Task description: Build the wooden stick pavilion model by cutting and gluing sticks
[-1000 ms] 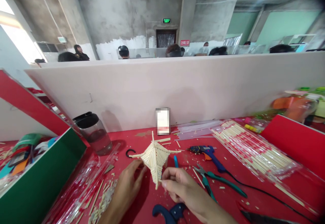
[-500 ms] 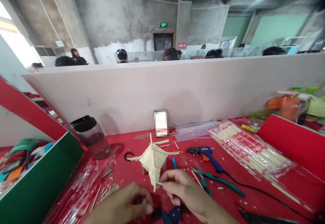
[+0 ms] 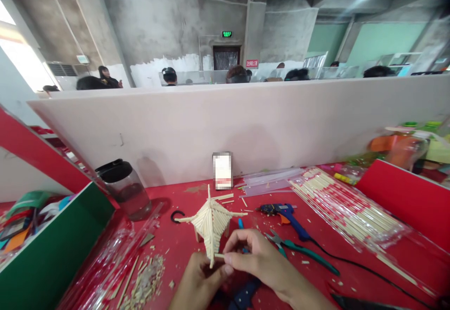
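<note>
A small model roof built of pale wooden sticks [image 3: 213, 223] stands on short legs on the red table, with long sticks projecting at its corners. Between thumb and fingertips, my right hand [image 3: 258, 263] pinches a short wooden stick [image 3: 220, 255] right against the model's near corner. My left hand [image 3: 202, 279] is curled just below that corner, its thumb close to my right thumb. What its fingers grip, if anything, is hidden. Under my hands lies a dark blue tool [image 3: 242, 296], mostly covered, so its kind does not show.
Right of the model lie a blue glue gun [image 3: 288, 216], green-handled pliers [image 3: 309, 253] and bagged wooden sticks [image 3: 348, 207]. A phone [image 3: 222, 171] leans on the white partition [image 3: 183, 132]. Left are a black-lidded jug [image 3: 128, 192], plastic wrappers [image 3: 105, 253] and stick scraps [image 3: 147, 277].
My left hand has moved right and up to the model's near corner, uncovering the stick scraps. My right hand keeps its pinch on the short stick, and the model's near corner has shifted slightly left.
</note>
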Available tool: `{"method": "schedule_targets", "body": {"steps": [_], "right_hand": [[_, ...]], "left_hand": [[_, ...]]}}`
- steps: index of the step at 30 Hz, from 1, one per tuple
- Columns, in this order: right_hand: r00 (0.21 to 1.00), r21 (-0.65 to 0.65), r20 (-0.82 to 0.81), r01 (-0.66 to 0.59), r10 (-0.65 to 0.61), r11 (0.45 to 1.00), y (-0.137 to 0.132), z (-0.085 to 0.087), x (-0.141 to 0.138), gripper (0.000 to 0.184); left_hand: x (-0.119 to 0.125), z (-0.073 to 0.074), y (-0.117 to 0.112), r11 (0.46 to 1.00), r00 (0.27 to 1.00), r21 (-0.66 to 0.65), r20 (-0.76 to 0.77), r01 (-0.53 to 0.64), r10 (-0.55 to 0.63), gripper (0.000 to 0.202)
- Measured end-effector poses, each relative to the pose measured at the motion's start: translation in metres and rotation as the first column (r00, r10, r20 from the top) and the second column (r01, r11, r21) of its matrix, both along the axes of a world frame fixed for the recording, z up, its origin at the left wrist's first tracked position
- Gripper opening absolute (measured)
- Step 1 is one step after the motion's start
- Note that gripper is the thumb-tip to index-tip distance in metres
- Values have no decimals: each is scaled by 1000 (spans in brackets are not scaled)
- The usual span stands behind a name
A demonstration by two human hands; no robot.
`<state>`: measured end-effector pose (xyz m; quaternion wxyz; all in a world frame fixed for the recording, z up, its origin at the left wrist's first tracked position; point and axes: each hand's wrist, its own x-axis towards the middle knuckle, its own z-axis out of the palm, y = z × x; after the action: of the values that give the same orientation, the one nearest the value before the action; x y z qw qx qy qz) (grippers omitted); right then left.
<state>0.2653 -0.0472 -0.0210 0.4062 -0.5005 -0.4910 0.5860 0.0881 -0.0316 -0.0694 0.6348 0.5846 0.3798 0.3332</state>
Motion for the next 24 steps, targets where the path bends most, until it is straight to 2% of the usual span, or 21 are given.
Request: {"method": "schedule_targets", "body": {"steps": [5, 12, 15, 20, 24], "right_hand": [[1000, -5, 9, -1, 1, 1000, 0, 2, 0, 12], [999, 22, 29, -14, 13, 1000, 0, 3, 0, 9], [999, 51, 49, -10, 8, 999, 0, 3, 1, 8], [999, 43, 39, -26, 24, 999, 0, 3, 3, 12], [999, 49, 22, -47, 46, 998, 0, 5, 3, 12]], "left_hand": [[6, -19, -6, 990, 990, 30, 42, -138, 137, 43], [13, -19, -15, 939, 940, 55, 62, -340, 337, 42], [12, -21, -16, 928, 929, 57, 62, -367, 364, 44], [9, -24, -14, 949, 954, 97, 32, -301, 299, 44], [14, -19, -18, 922, 924, 78, 74, -380, 375, 41]]}}
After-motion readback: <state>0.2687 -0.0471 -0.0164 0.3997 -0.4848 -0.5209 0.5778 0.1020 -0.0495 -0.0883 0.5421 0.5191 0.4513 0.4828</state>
